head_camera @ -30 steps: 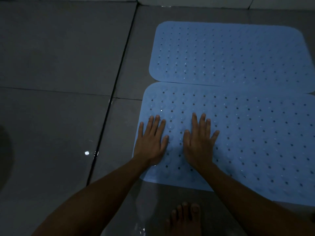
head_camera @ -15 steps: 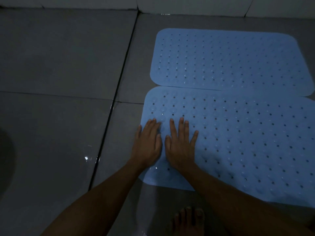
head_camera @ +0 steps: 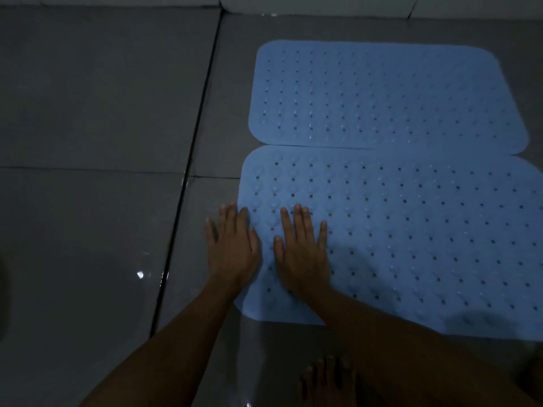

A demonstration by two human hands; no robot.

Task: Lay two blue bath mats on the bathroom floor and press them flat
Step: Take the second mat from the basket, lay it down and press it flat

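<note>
- grey tiled floor (head_camera: 88, 113): large glossy tiles, divided by dark grout lines; a pale wall base is seen along the top edge.
- near mat (head_camera: 426, 245): blue, perforated, laid flat on the floor at the right; its far edge is met by the second mat.
- far mat (head_camera: 382, 95): blue, perforated, laid flat beyond the near mat, close to the wall base.
- right hand (head_camera: 302, 254): palm down, fingers straight and slightly spread, pressed on the near mat's left part.
- left hand (head_camera: 232, 248): palm down, fingers straight, laid across the near mat's left edge, partly on tile.
- bare foot (head_camera: 326, 383): seen on the floor at the bottom edge.
</note>
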